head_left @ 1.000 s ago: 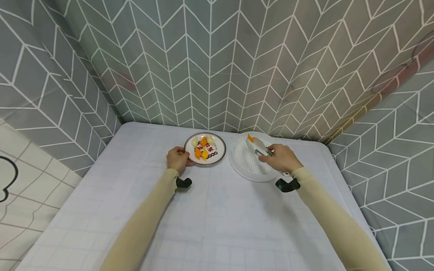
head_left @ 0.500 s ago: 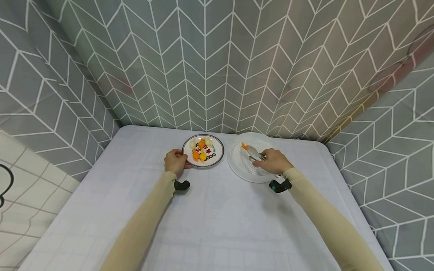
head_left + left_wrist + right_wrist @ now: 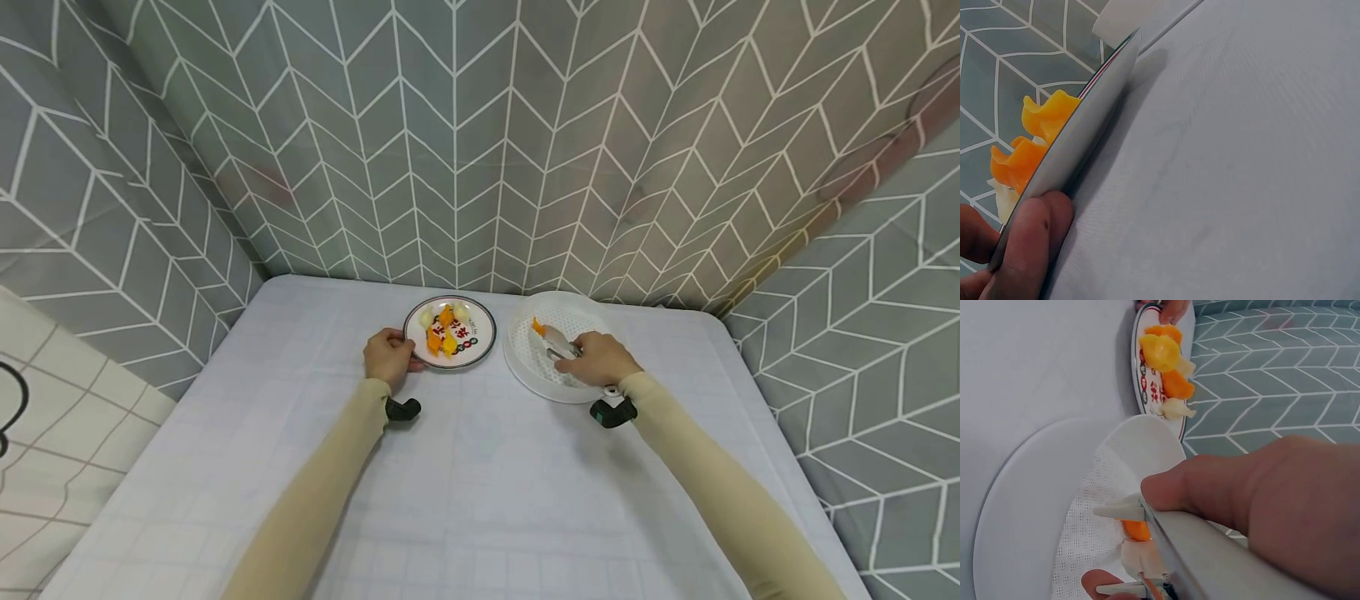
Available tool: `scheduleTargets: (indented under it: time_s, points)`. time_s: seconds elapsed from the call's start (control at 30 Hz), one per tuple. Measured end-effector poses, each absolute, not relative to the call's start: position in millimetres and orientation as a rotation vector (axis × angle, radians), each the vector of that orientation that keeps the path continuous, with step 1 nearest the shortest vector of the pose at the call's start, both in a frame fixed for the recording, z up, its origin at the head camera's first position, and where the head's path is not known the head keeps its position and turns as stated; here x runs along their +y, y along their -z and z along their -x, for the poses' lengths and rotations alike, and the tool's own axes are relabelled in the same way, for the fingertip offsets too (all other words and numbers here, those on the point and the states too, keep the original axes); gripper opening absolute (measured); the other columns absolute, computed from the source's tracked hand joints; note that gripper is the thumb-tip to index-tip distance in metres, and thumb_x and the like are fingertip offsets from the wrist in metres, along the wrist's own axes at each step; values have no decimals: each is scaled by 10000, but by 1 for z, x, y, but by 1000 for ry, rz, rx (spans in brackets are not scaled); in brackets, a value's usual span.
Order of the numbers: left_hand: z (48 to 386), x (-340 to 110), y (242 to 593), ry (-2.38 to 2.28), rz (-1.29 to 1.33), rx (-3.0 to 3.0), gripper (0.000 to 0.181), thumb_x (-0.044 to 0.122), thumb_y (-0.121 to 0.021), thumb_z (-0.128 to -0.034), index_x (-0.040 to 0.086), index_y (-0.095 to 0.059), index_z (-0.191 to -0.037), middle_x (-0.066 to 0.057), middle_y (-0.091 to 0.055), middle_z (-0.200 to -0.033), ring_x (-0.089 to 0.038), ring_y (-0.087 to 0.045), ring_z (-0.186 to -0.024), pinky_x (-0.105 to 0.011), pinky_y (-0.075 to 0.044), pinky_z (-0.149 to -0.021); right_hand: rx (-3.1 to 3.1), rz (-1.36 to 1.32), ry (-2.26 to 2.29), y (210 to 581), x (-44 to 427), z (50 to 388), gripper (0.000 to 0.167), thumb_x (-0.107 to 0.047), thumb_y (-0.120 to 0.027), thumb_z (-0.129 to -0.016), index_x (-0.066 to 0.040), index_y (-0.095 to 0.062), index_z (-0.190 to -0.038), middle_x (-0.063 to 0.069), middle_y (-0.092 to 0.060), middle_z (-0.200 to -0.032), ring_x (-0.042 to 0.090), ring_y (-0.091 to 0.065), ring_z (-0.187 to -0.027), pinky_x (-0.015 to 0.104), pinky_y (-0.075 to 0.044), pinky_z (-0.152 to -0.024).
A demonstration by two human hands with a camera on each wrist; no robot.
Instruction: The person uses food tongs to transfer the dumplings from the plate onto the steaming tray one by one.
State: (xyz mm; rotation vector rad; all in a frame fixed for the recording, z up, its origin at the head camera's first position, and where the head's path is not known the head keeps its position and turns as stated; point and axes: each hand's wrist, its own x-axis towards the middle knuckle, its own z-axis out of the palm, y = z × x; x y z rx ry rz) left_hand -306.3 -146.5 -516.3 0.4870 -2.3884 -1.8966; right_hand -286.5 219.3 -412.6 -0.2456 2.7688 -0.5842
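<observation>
My left hand (image 3: 387,358) pinches the left rim of a small dark-edged plate (image 3: 474,357), its fingers under the plate (image 3: 1079,147) in the left wrist view. Orange, yellow and whitish pieces (image 3: 449,345) lie on the plate. My right hand (image 3: 602,360) holds metal tongs (image 3: 564,348) over a round white perforated tray (image 3: 529,367). An orange piece (image 3: 538,327) shows past the tongs. Seen from the right wrist, the tong tips stand apart around an orange piece (image 3: 1137,531) and a whitish one (image 3: 1140,557); whether they touch either cannot be told.
Both dishes stand side by side near the back edge of a table with a white cloth (image 3: 465,483). Behind it hangs a grey curtain (image 3: 480,167) with white lines. Each wrist wears a black device (image 3: 402,409).
The right hand with the tongs has moved left and slightly down over the tray, and the orange piece at the tongs has shifted left too. My left hand keeps its hold on the plate.
</observation>
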Motion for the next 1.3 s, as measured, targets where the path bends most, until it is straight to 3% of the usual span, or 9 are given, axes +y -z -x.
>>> scheduleTargets:
  time_s: [0.4,0.5,0.7,0.9,1.03,1.17,1.3]
  points:
    - [306,-149,517,1897,-486,-2392,330,63,-591,-1040,-55,-569,-1348,-173,-620,-997,-128,-706,-572,-266,-671,-602,2802,239,534,412,215,282,538,-451,-717,-918,25,-693,-1168,89,-692,-955,227,-618,-801,277,-485,-627]
    - [305,-149,516,1891,-493,-2394,333,65,-588,-1042,-51,-567,-1353,-174,-620,-1007,-121,-704,-576,-260,-671,-605,2802,246,527,411,216,281,573,-470,-717,-914,31,-687,-1192,103,-703,-990,239,-624,-834,308,-509,-661]
    - [305,-148,517,1900,-498,-2398,351,75,-595,-1038,-46,-564,-1365,-184,-631,-1025,-134,-716,-594,-268,-676,-619,2768,252,546,402,221,273,719,-496,-726,-921,73,-634,-1351,188,-736,-1214,272,-672,-959,374,-580,-777]
    - [308,-148,519,1890,-497,-2396,344,69,-597,-1035,-46,-569,-1358,-176,-637,-1009,-131,-711,-573,-263,-668,-594,2782,289,609,386,221,270,703,-489,-738,-924,67,-639,-1343,148,-744,-1075,249,-668,-873,302,-539,-673]
    - [307,-147,518,1906,-495,-2395,352,68,-592,-1037,-44,-561,-1369,-178,-633,-1019,-130,-713,-574,-264,-670,-601,2844,315,676,374,215,269,666,-498,-724,-931,38,-653,-1321,123,-733,-1019,236,-662,-858,286,-527,-676]
    - [305,-147,516,1907,-493,-2392,351,75,-591,-1039,-45,-562,-1367,-178,-631,-1017,-127,-713,-580,-257,-670,-609,2897,294,827,366,205,266,604,-513,-722,-937,-19,-642,-1276,114,-720,-1014,254,-632,-886,315,-501,-716]
    - [303,-146,514,1900,-489,-2391,346,85,-590,-1041,-44,-569,-1362,-170,-625,-1008,-115,-706,-581,-244,-666,-608,2942,286,1070,363,191,262,710,-467,-744,-944,2,-561,-1446,174,-749,-1165,318,-708,-1060,397,-568,-854]
